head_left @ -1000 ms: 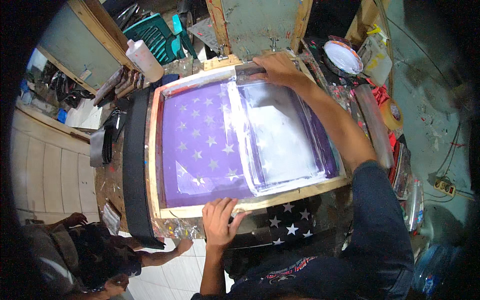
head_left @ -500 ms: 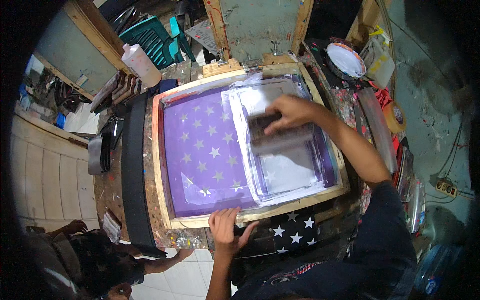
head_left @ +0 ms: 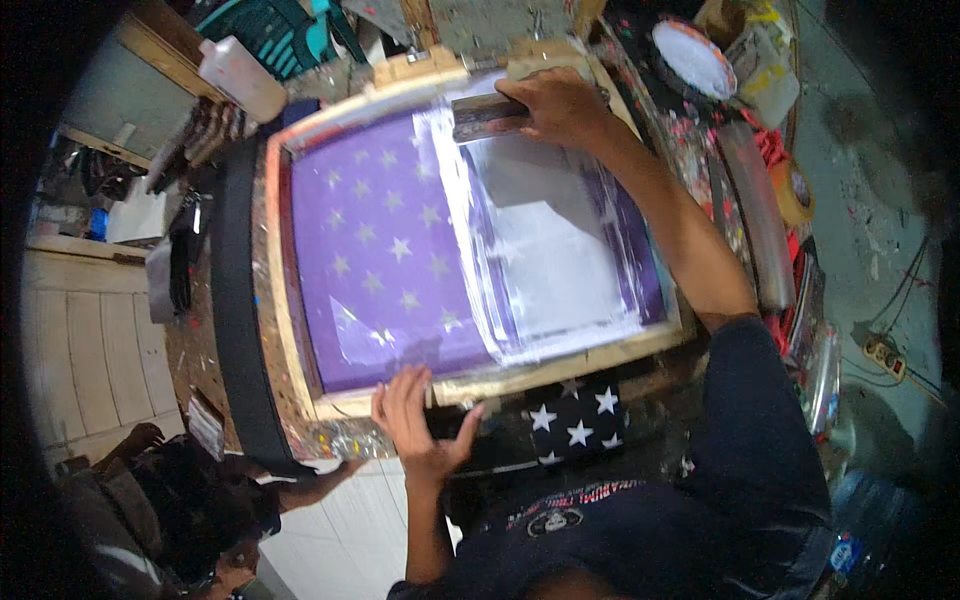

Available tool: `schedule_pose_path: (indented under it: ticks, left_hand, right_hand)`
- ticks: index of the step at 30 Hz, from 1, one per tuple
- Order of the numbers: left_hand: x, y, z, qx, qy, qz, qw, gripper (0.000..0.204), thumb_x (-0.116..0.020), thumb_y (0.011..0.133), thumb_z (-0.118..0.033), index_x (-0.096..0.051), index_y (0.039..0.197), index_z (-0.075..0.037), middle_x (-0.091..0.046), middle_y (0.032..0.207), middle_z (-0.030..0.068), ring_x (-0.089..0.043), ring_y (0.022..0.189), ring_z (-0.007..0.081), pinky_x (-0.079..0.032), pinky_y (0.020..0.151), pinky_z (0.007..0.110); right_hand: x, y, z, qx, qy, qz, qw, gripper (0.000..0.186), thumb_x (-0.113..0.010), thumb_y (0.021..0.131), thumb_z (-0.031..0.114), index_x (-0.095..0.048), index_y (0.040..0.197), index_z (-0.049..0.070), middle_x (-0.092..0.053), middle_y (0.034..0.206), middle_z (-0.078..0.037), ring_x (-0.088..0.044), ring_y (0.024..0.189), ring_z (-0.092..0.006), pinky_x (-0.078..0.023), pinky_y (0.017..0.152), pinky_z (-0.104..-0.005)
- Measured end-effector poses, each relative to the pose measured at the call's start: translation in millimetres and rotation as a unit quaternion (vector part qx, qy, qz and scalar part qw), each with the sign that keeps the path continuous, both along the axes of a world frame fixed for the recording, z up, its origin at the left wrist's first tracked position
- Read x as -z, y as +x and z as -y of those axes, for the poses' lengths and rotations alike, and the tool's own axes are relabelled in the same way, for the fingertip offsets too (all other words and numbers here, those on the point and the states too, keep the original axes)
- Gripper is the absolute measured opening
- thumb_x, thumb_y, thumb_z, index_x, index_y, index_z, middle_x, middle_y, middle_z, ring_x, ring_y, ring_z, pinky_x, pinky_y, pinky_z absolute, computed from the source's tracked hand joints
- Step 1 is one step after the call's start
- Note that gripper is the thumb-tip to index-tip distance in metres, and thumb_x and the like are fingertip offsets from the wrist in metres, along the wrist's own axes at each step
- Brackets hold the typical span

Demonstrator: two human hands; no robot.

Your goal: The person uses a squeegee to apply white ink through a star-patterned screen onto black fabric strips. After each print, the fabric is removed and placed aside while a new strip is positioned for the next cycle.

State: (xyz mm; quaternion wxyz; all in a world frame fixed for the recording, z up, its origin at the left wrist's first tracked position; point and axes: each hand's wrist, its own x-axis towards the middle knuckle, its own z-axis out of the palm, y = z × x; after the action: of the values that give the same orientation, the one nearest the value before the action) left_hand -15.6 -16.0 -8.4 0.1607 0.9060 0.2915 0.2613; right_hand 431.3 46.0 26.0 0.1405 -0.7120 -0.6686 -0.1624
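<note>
A wooden-framed printing screen point(head_left: 300, 390) with purple mesh and pale star shapes lies flat on the bench. My right hand point(head_left: 562, 105) grips a squeegee point(head_left: 487, 115) at the far end of the screen, above a band of white ink point(head_left: 560, 270). My left hand point(head_left: 415, 425) presses flat on the near wooden rail, fingers spread. Dark cloth with white stars point(head_left: 575, 425) pokes out under the near edge of the frame.
A white plastic bottle point(head_left: 240, 75) stands at the far left, a round tub of white ink point(head_left: 692, 55) at the far right. A grey roll point(head_left: 755, 230) and a tape ring point(head_left: 795, 190) lie to the right. Another person point(head_left: 190, 510) sits low at the left.
My right hand carried the squeegee from the middle of the screen back to its far end. My left hand stayed on the near rail.
</note>
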Motion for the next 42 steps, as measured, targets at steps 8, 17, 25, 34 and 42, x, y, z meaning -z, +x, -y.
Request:
schedule_pose_path:
  ticks: [8, 17, 25, 34, 42]
  left_hand:
    - [2.0, -0.4, -3.1, 0.011, -0.019, -0.011, 1.0, 0.079, -0.088, 0.074, -0.035, -0.053, 0.136, -0.002, -0.058, 0.137, 0.0157, -0.05, 0.135, 0.0324, -0.023, 0.119, 0.055]
    - [17.1, -5.9, -5.8, 0.017, -0.024, 0.026, 0.999, 0.074, -0.088, 0.075, -0.032, -0.055, 0.133, -0.001, -0.061, 0.122, 0.0146, -0.056, 0.12, 0.0327, -0.027, 0.116, 0.053]
    - [13.7, -6.4, -6.9, 0.018, 0.0, 0.069, 0.997, 0.072, -0.088, 0.076, -0.03, -0.056, 0.134, 0.0, -0.065, 0.115, 0.0147, -0.058, 0.109, 0.0306, -0.032, 0.109, 0.049]
    - [-97.2, 14.4, -33.8, 0.005, 0.088, 0.088, 0.992, 0.071, -0.086, 0.077, -0.037, -0.06, 0.133, -0.001, -0.065, 0.105, 0.0108, -0.058, 0.104, 0.0278, -0.028, 0.108, 0.047]
    - [-161.7, 91.2, -67.8, 0.024, 0.317, 0.358, 0.878, 0.037, -0.086, 0.079, -0.016, -0.071, 0.112, -0.01, -0.069, 0.095, 0.0065, -0.063, 0.095, 0.0266, -0.042, 0.091, 0.039]
  right_hand:
    - [-15.8, -149.3, 148.2, -0.029, -0.061, -0.069, 0.995, 0.021, -0.072, 0.081, 0.024, -0.064, 0.097, 0.012, -0.066, 0.077, -0.009, -0.069, 0.078, -0.0288, -0.057, 0.065, -0.0434]
    - [-3.8, -211.7, 210.6, 0.0, -0.016, -0.011, 1.0, 0.012, -0.065, 0.084, 0.016, -0.065, 0.096, 0.013, -0.059, 0.081, -0.003, -0.063, 0.08, -0.0221, -0.053, 0.067, -0.0356]
    - [-25.6, -230.7, 224.9, 0.032, -0.055, -0.098, 0.993, 0.047, -0.079, 0.08, 0.035, -0.061, 0.112, 0.006, -0.061, 0.102, -0.014, -0.061, 0.099, -0.0309, -0.048, 0.092, -0.0436]
    - [-109.9, -208.4, 200.4, 0.039, 0.072, 0.068, 0.994, 0.091, -0.084, 0.063, 0.061, -0.058, 0.135, 0.011, -0.056, 0.101, -0.013, -0.059, 0.096, -0.0323, -0.046, 0.09, -0.0488]
    - [-242.4, -117.1, 111.2, 0.027, 0.088, 0.091, 0.992, 0.094, -0.079, 0.051, 0.079, -0.065, 0.112, 0.008, -0.072, 0.096, -0.013, -0.072, 0.083, -0.0269, -0.06, 0.076, -0.0387]
